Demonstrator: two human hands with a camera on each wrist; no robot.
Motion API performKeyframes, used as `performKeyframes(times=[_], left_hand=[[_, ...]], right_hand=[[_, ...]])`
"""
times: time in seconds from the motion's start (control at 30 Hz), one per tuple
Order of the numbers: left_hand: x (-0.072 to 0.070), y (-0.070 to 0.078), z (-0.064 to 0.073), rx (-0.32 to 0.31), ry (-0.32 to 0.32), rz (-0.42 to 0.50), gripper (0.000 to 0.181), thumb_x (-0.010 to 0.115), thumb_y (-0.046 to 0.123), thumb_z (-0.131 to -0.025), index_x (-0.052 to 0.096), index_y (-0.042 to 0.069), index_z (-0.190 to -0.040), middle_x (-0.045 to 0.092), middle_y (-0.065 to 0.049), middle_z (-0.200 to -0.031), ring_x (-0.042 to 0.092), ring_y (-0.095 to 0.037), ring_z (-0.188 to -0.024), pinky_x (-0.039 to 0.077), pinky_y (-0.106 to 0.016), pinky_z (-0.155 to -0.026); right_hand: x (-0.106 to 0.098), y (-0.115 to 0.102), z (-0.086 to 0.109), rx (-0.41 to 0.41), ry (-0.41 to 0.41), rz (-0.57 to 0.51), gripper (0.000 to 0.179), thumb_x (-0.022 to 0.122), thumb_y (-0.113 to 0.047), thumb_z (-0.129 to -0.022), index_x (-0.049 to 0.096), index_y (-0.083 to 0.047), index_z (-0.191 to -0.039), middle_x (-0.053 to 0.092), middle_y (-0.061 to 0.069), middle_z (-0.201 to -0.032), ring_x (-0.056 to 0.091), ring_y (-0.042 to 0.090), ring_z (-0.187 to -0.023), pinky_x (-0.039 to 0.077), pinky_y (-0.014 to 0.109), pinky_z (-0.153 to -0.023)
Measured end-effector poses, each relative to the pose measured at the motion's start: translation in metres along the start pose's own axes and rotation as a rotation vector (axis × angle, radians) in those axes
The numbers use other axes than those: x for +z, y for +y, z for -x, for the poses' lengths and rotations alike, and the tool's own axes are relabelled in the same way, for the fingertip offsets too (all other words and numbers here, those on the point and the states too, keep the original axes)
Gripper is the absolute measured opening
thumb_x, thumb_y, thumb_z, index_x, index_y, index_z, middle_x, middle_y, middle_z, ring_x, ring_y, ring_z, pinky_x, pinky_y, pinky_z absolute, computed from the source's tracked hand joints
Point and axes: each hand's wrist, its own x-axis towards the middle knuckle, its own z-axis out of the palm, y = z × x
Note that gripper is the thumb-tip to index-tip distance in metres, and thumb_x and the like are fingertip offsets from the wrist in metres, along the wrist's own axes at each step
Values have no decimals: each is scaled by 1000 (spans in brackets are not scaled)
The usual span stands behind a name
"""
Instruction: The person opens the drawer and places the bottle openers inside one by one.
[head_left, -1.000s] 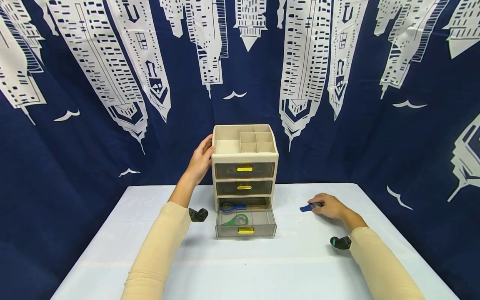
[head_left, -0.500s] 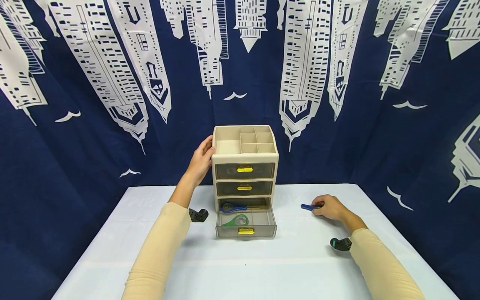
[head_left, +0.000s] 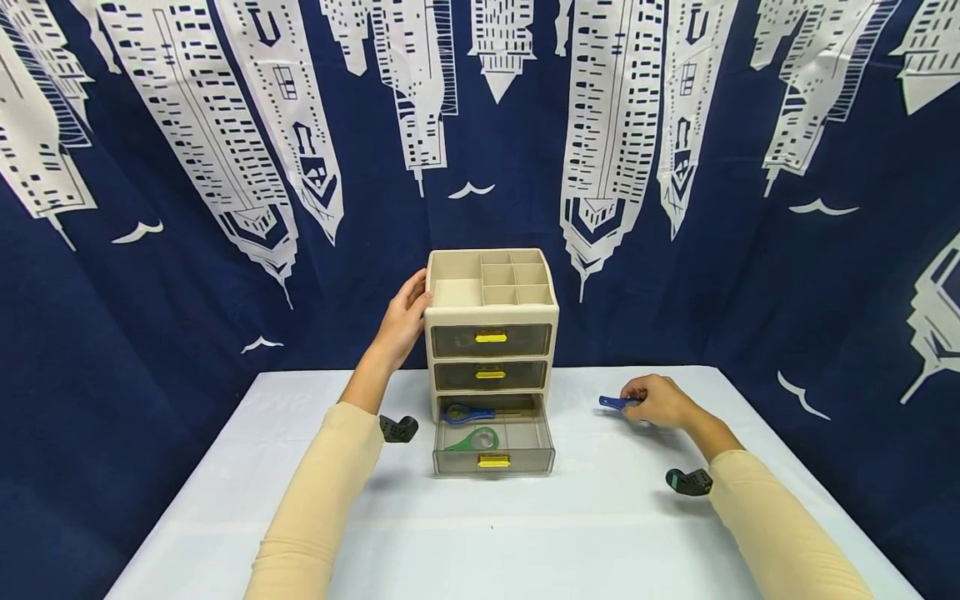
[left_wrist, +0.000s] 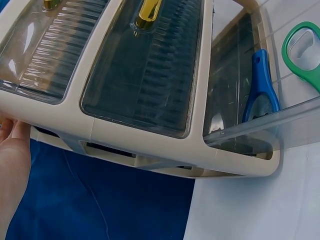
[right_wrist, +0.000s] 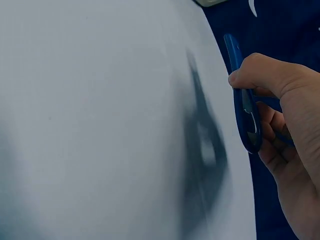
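Observation:
A cream drawer organizer (head_left: 517, 315) stands at the back of the table. My left hand (head_left: 400, 325) rests against its upper left side, the thumb near the top edge; the left wrist view shows only part of that hand. The bottom drawer (head_left: 453, 464) is pulled out and holds a blue magnifying glass (left_wrist: 261, 82) and a green magnifying glass (left_wrist: 295, 62). To the right, my right hand (head_left: 662, 402) pinches another blue magnifying glass (right_wrist: 233, 55) by its handle, slightly above the table. Fingers hide part of its ring; more blue shows between them.
Two upper drawers (head_left: 517, 342) are closed, with yellow handles. The organizer's top has several compartments (head_left: 457, 292). A white cloth covers the table (head_left: 487, 542); a dark blue curtain (head_left: 495, 217) with white buildings hangs close behind. Each wrist carries a black camera mount (head_left: 690, 482).
My right hand has risen a little with the blue magnifying glass, which has turned in the fingers. The left hand stays against the organizer.

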Motion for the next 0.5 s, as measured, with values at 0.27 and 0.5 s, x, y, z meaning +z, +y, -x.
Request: performKeyframes(times=[0.27,0.5], left_hand=[[-1,1,1,2,5,-2,56,46,15,-112,26,11,-165,29,-14,-165,36,-28,-146,37,-51,-113],[0,0,0,0,-1,-4,55,45,13,-112,26,11,-164,30,-14,-165,37,-29,-146,37,-51,-113]], right_hand=[[-2,-25,-6,-69,40,-11,19,83,-9,-80,77,-8,-97,65,-1,-84,54,20,-78,46,37,-71],[-2,-49,-6,-149,48,-15,18,84,-9,-78,77,-8,-95,64,-1,-81,53,19,-76,45,36,-69]])
